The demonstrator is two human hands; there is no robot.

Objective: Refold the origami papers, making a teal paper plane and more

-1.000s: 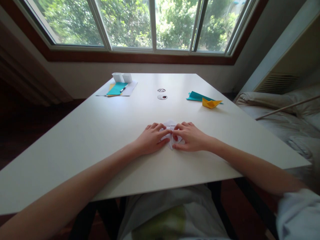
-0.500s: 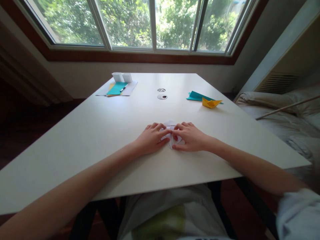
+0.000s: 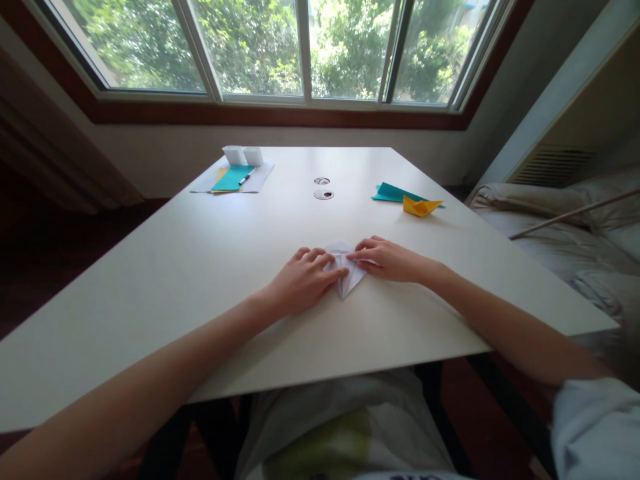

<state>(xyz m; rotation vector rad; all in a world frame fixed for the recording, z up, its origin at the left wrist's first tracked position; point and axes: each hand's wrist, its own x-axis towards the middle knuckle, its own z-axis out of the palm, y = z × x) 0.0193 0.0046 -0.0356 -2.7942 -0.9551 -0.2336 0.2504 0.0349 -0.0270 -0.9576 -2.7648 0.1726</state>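
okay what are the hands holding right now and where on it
Both press a folded white paper flat on the table. The left hand covers its left side; the right hand touches its upper right edge. Nothing is lifted.

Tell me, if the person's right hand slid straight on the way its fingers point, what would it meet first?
The right hand points leftward across the folded white paper, so it would likely first meet the left hand fingertips, close beside it.

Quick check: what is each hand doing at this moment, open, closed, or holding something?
Left hand: open, fingers spread, pressing flat on the folded white paper.
Right hand: open, fingertips on the paper's upper right edge, grasping nothing.
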